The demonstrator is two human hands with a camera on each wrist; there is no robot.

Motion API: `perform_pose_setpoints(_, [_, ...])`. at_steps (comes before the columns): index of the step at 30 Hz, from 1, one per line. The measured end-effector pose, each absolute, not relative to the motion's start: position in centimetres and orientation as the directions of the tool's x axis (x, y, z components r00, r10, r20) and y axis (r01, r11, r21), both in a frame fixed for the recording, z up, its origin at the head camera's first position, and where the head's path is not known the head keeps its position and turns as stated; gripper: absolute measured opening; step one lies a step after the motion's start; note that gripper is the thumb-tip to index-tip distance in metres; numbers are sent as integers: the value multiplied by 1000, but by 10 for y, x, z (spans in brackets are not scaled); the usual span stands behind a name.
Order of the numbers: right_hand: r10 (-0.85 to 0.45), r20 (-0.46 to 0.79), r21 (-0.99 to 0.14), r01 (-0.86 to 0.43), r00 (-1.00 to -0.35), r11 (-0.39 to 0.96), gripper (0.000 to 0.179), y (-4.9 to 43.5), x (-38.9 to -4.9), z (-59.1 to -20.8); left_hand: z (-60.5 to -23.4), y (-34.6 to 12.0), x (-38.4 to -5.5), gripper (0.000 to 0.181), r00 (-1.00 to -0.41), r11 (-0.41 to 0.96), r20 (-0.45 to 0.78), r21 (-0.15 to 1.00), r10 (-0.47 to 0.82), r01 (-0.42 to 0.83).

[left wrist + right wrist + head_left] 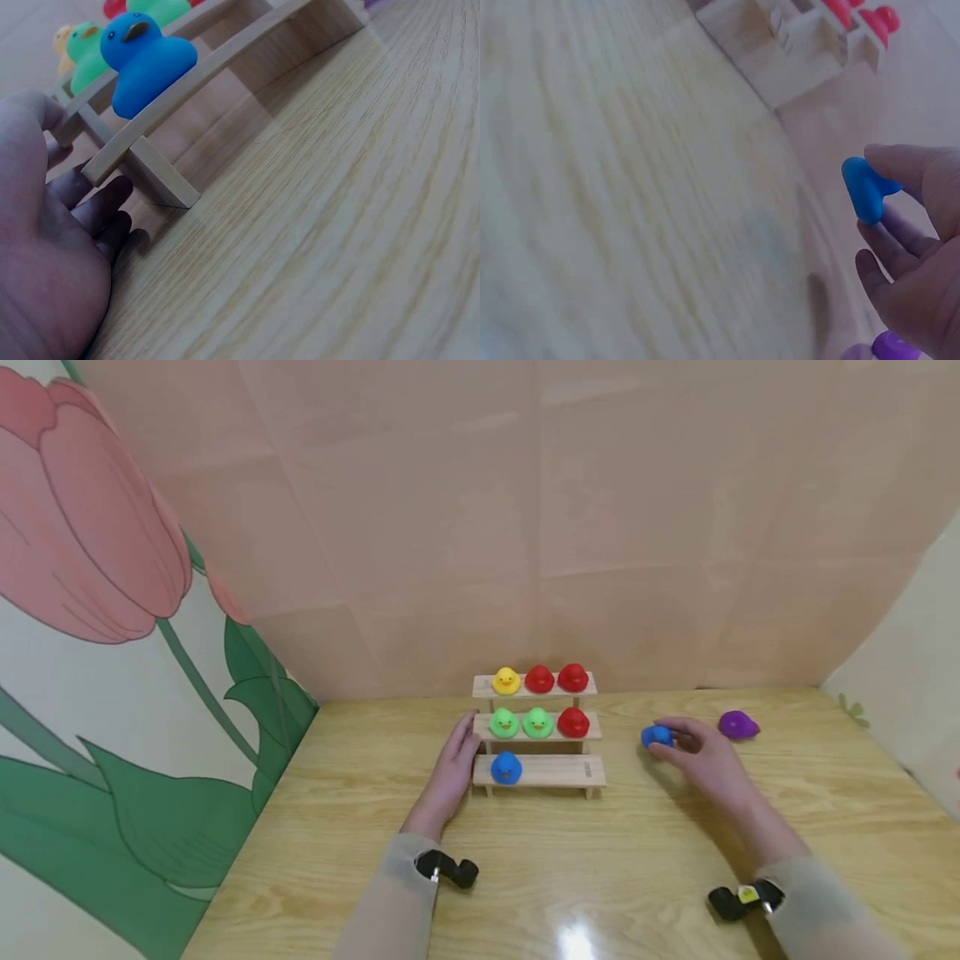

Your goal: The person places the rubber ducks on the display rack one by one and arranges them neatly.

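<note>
A wooden three-tier display stand (pixel 558 770) carries small rubber ducks. On its lowest tier, at the left end, sits a blue duck (pixel 507 768). My left hand (pixel 453 764) holds the stand's left side; in the left wrist view its fingers (pixel 105 206) curl in by the ends of the lower tiers. To the right of the stand, my right hand (pixel 708 756) pinches a second blue duck (pixel 656 737) between thumb and fingers. The right wrist view shows that blue duck (pixel 864 191) above the table, gripped at one end.
Green ducks (pixel 505 722) and a red duck (pixel 573 722) fill the middle tier. A yellow duck (pixel 506 681) and two red ducks (pixel 540 678) stand on the top tier. Beyond my right hand a purple duck (pixel 738 725) lies on the wooden table (pixel 517 877). A pink cloth (pixel 450 527) hangs behind.
</note>
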State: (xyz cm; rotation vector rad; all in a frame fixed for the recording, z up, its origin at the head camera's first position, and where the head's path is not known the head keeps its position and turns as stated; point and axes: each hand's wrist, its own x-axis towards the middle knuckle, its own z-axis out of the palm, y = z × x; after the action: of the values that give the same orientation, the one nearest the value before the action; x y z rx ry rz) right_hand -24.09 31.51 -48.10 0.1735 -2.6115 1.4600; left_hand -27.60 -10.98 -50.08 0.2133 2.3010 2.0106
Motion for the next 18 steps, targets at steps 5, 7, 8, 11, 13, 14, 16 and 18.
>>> perform_pose_setpoints(5, [-43, 189, -852, -185, -981, 489, 58, 306, -231, -471, -501, -110, -276, 56, -987, 130, 29, 990, 158, 50])
perform_pose_setpoints(7, [-57, 178, -860, -183, -982, 476, 58, 302, -227, -467, -501, -110, -276, 56, -987, 132, 28, 990, 159, 50])
perform_pose_setpoints(8, [-65, 169, -864, -180, -983, 470, 58, 301, -225, -465, -501, -110, -276, 56, -987, 133, 30, 990, 160, 51])
perform_pose_setpoints(11, [-92, 143, -870, -170, -985, 464, 58, 296, -219, -458, -502, -110, -276, 55, -987, 136, 27, 990, 161, 49])
perform_pose_setpoints(13, [-108, 131, -868, -167, -985, 468, 58, 293, -215, -453, -502, -110, -276, 55, -987, 134, 25, 990, 161, 47])
perform_pose_setpoints(14, [-116, 126, -868, -166, -985, 467, 58, 292, -213, -450, -502, -110, -276, 55, -986, 131, 28, 990, 162, 50])
perform_pose_setpoints(16, [-132, 117, -867, -166, -984, 470, 58, 288, -210, -445, -502, -110, -276, 56, -986, 128, 33, 990, 164, 55])
perform_pose_setpoints(18, [-150, 113, -866, -172, -982, 469, 56, 284, -207, -440, -503, -110, -276, 56, -986, 123, 38, 991, 164, 59])
